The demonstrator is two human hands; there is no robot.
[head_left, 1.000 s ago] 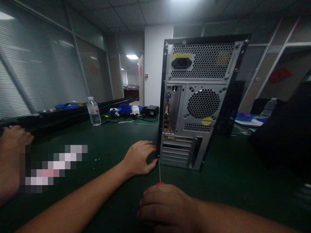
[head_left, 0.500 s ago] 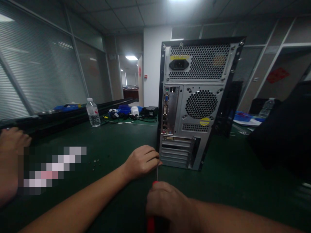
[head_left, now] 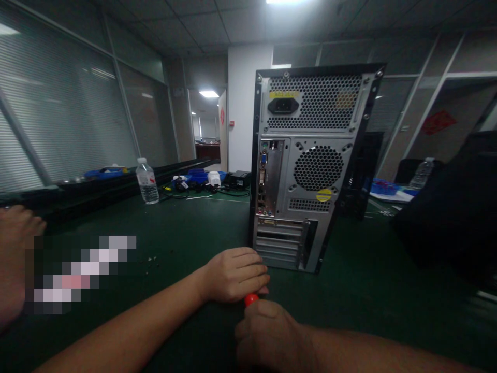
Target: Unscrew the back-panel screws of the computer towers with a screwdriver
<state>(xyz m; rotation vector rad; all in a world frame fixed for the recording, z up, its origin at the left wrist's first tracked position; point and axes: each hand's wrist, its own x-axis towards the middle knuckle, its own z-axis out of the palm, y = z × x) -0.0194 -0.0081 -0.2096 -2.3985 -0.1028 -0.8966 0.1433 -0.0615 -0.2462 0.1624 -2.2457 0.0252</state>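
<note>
My right hand (head_left: 272, 334) is wrapped round the red handle of a screwdriver (head_left: 251, 299), which points away from me. Just ahead of it, my left hand (head_left: 237, 274) has its fingers curled together over the screwdriver's shaft. The shaft and tip are hidden behind those fingers. Close beyond stands a desktop computer case (head_left: 310, 207), upright, its metal back turned to me. Its power socket, ports, fan grille and slot covers show. The left fingers are near its lower left corner; whether they touch it I cannot tell.
Small screws (head_left: 151, 260) lie on the green table (head_left: 186, 223) to the left. Another person's hand (head_left: 21, 228) is at the left edge. A water bottle (head_left: 147, 181), a black adapter (head_left: 238, 180) and cables stand farther back. A dark shape (head_left: 450, 217) fills the right side.
My left hand has moved slightly right and nearer to me, closing over the screwdriver's shaft, which showed before. The right hand has stayed nearly in place. The view has shifted slightly.
</note>
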